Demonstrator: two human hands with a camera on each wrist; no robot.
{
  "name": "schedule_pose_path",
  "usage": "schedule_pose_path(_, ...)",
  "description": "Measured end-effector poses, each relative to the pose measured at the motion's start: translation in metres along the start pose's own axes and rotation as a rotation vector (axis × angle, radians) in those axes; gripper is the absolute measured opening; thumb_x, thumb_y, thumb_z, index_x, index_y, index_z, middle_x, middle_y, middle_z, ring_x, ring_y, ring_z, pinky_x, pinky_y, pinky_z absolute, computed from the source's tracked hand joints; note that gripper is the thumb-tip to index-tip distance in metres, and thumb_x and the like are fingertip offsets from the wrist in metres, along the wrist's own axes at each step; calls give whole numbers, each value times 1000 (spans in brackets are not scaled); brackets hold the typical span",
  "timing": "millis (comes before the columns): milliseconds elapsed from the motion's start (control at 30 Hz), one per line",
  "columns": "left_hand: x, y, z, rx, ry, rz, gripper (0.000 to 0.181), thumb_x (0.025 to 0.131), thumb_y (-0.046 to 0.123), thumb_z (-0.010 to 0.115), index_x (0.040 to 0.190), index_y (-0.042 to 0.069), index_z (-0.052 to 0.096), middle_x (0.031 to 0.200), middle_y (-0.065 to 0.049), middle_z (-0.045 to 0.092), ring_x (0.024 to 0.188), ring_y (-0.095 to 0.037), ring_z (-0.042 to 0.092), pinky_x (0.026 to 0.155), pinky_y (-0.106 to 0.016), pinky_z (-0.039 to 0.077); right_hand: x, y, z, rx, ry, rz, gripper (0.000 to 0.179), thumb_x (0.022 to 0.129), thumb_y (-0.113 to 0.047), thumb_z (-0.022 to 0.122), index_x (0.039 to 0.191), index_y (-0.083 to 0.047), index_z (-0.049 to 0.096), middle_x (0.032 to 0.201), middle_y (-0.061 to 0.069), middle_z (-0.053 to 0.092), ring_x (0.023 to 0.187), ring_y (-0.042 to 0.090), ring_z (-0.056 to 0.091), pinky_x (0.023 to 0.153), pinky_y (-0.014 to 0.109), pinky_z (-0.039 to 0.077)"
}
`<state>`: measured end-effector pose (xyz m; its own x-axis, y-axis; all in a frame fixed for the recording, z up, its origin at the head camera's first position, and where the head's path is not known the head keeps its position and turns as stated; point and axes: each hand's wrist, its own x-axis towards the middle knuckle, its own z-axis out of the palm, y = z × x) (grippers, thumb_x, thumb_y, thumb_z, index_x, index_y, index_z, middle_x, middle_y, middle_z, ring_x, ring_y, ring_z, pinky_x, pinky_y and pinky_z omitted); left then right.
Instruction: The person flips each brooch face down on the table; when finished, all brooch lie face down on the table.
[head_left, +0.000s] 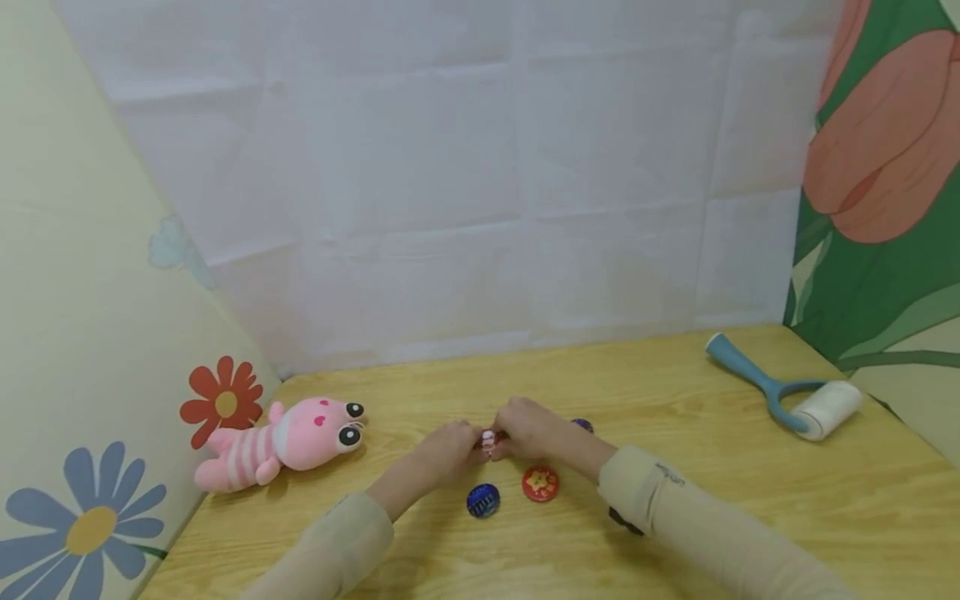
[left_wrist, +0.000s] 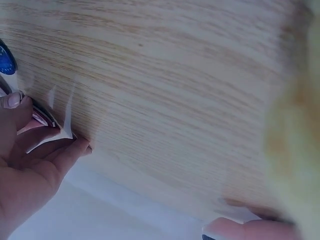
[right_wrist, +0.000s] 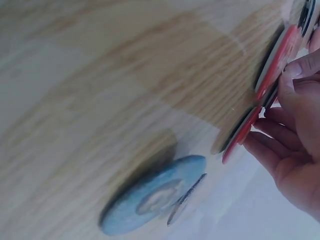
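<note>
Near the middle of the table, my left hand [head_left: 452, 450] and right hand [head_left: 528, 429] meet around a small round badge [head_left: 489, 443] with pink and white on it. Fingers and thumbs of both hands pinch it from either side and cover much of its face. Closer to me lie a blue badge [head_left: 483, 501] and a red badge [head_left: 541, 483] with a yellow star. Another dark blue badge [head_left: 582, 426] shows partly behind the right wrist. In the right wrist view, the right fingers are right at the edge of a red badge [right_wrist: 241, 134], and a light blue badge [right_wrist: 155, 195] lies farther off.
A pink striped plush toy [head_left: 277, 446] lies on the left of the wooden table [head_left: 637, 375]. On the right is a lint roller [head_left: 780, 392] with a blue handle and white roll. A white sheet [head_left: 487, 183] hangs behind the table, with flower-painted panels at both sides.
</note>
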<state>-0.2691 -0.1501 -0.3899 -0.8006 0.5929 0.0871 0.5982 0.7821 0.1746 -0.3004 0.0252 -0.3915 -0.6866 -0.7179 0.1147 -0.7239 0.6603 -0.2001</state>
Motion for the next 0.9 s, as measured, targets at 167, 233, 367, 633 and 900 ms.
schedule_pose_path(167,-2,0,1,0,29,34,14,93,12,64,83,3,60,70,-6,53,64,-20,50,55,-37,45,-2,1,0,2,6,-7,20,88,-29,73,82,-10,74,68,-6,63,58,5,50,57,18,45)
schedule_pose_path(233,-1,0,2,-3,40,35,13,95,12,62,87,1,61,71,-8,54,65,-22,53,57,-40,47,-3,2,1,-3,11,-15,24,90,-31,70,79,-10,72,65,-5,61,57,6,49,55,19,44)
schedule_pose_path(367,-1,-1,3,-24,23,2,18,99,13,55,91,-1,63,73,-10,55,68,-24,56,61,-43,51,-3,4,1,-39,4,-39,28,97,-30,61,81,-9,72,63,-5,56,57,9,46,55,22,43)
schedule_pose_path(633,-3,-1,7,16,39,-19,13,95,8,60,87,-2,57,76,-10,53,71,-26,56,63,-43,52,0,3,-2,-66,2,-56,26,100,-20,57,85,-7,74,66,-1,60,59,11,49,59,23,47)
schedule_pose_path(900,-4,3,7,115,58,-27,12,90,-2,60,93,-9,51,75,-15,53,71,-31,61,61,-41,56,0,4,2,-132,42,-14,4,92,-7,64,91,-6,68,77,3,65,68,13,60,62,22,52)
